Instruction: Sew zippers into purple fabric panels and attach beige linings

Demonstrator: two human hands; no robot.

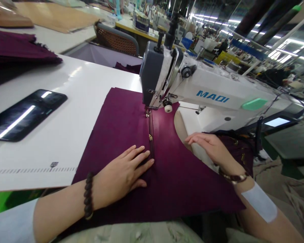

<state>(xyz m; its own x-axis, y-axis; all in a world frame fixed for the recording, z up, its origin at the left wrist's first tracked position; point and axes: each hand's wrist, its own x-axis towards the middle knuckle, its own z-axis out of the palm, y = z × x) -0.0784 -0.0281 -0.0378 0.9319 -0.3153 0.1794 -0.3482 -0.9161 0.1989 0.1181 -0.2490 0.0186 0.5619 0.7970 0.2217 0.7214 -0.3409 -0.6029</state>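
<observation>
A maroon fabric panel [111, 125] lies flat on the white table and runs under the presser foot [147, 114] of the sewing machine [205, 91]. Set into the panel is a dark zipper [152, 148] with a gold zipper pull [150, 137], in line with the foot. My left hand [124, 172] rests flat on the fabric, fingers spread, its fingertips beside the zipper's lower end. At the panel's curved right edge, my right hand [210, 146] hovers or lightly touches, fingers extended together; contact with the cloth cannot be made out.
A black smartphone [25, 113] lies on the white table [91, 76] at left. Folded maroon cloth [17, 47] is stacked behind it. More maroon pieces with zippers [239, 148] hang at right. A chair [116, 38] stands beyond the table.
</observation>
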